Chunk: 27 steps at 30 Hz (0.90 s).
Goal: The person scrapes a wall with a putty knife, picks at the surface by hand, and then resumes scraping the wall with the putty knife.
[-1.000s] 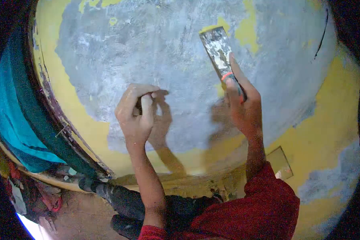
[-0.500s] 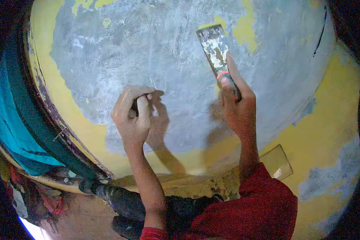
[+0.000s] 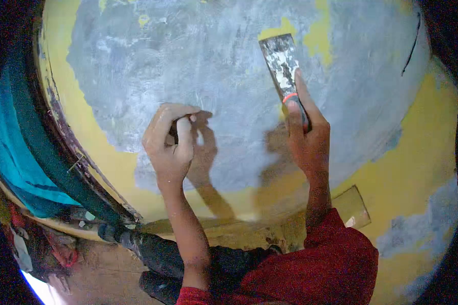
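Right hand (image 3: 310, 140) has its grip wrapped around the handle of a putty knife (image 3: 285, 71), index finger laid along the handle, blade pointing to 11 o'clock and laid against the wall (image 3: 188, 61). Blade is crusted with dried white filler.

Left hand (image 3: 169, 145) at 9 o'clock of the right, well apart from it, grip curled tight around a small dark object (image 3: 174, 133); can't tell what it is, mostly hidden by the fingers. Knuckles sit close to the wall, contact not clear.

Progress, as judged from the surface: a large grey skimmed patch (image 3: 229, 127) covers most of the middle of the wall, uneven and streaky. Yellow paint (image 3: 422, 152) is exposed in a band along the patch's 6 and 8 o'clock edges, in small islands just by the blade tip at 12 to 1 o'clock, and across the 3 to 5 o'clock side, where a separate smaller grey patch (image 3: 417, 229) sits. So the centre looks done, edges and islands left.

Teal door frame (image 3: 20, 152) runs at 9 o'clock. Red sleeve (image 3: 331, 264) at 5 o'clock.
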Tool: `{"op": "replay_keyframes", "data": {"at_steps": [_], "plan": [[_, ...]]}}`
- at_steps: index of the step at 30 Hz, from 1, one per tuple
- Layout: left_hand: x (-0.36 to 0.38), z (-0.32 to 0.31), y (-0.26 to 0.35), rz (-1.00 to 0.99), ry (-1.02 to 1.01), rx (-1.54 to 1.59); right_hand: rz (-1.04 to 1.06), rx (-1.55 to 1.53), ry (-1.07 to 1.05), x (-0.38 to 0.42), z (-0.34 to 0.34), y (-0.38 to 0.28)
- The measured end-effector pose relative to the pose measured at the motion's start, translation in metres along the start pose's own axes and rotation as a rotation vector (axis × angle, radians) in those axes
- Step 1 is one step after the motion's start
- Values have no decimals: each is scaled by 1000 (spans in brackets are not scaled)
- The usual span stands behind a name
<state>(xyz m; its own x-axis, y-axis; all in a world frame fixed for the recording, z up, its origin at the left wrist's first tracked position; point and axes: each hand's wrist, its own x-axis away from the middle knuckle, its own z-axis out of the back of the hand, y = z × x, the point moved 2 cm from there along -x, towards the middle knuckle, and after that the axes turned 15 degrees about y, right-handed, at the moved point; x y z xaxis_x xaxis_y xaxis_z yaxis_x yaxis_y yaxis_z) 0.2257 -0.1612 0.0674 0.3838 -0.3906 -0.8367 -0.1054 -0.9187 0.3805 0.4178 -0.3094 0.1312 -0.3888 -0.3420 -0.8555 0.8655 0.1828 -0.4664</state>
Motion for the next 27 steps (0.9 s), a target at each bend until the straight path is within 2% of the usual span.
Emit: {"op": "replay_keyframes", "data": {"at_steps": [2, 4, 5, 7, 8, 10, 13, 19, 22, 25, 27], "plan": [[2, -1, 0, 17, 5, 19, -33, 42, -27, -3, 1, 2], [2, 0, 2, 72, -1, 18, 97, 95, 36, -1, 0, 1], [1, 0, 3, 67, -5, 15, 95, 90, 39, 1, 0, 2], [0, -2, 4, -37, 7, -10, -38, -19, 42, 7, -1, 8], [0, -2, 5, -40, 9, -8, -35, -21, 44, 4, -3, 11], [3, -4, 5, 78, -14, 6, 116, 29, 97, -2, -4, 11], [4, -6, 12, 27, -28, 7, 36, 33, 31, 7, 9, 8], [5, -7, 11, 47, -27, 14, 61, 96, 44, 1, 8, -2], [4, -8, 9, -20, -3, 28, 70, -1, 68, 2, 5, 4], [6, -8, 12, 68, -32, 17, 22, 29, 48, -1, 4, 1], [5, -8, 10, 44, -29, 35, -18, -24, 46, 5, 4, 3]]}}
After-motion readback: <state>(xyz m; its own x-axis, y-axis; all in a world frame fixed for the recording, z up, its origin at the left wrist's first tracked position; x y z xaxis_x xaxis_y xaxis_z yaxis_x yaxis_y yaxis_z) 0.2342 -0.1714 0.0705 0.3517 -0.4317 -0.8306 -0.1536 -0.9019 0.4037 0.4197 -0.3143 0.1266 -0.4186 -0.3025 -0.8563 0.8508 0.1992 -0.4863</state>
